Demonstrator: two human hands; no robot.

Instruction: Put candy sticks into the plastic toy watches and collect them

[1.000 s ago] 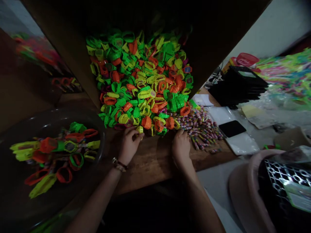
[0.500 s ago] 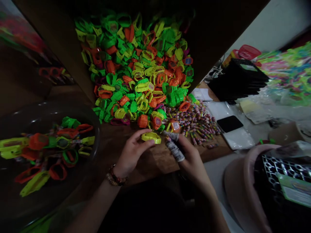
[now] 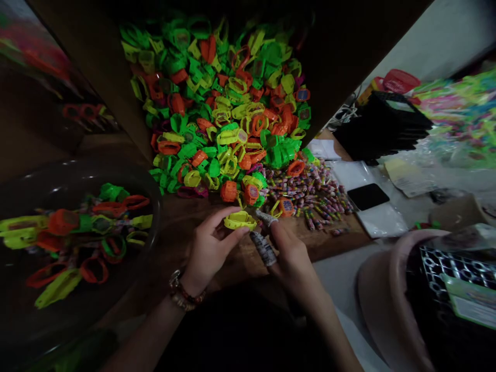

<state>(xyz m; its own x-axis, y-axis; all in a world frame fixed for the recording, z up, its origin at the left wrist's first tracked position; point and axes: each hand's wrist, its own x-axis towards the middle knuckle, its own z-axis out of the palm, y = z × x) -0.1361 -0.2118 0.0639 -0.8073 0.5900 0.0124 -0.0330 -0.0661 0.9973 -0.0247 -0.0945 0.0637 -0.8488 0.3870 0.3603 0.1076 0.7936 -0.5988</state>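
Note:
My left hand (image 3: 211, 245) pinches a yellow toy watch (image 3: 239, 220) between thumb and fingers above the wooden table. Just right of the watch is my right hand (image 3: 289, 250), its thumb and forefinger wrapped in grey-and-white patterned coverings. Those fingertips are apart and point towards the watch; whether something small is between them is too dark to tell. Behind the hands lies a heap of green, yellow and orange toy watches (image 3: 232, 137). Beside it, small patterned sticks (image 3: 310, 194) are piled, with an orange-faced watch (image 3: 287, 207) at their near edge.
A dark basin (image 3: 153, 222) at the left holds watches joined to patterned sticks. To the right are a black phone (image 3: 368, 197) on plastic bags, a stack of black trays (image 3: 387, 126) and a pink tub (image 3: 377, 274). A brown panel (image 3: 93, 67) flanks the heap.
My right hand has moved left, closer to the yellow watch, its wrapped fingers now almost at it. My left hand still holds the watch, slightly shifted. The orange-faced watch shows more fully.

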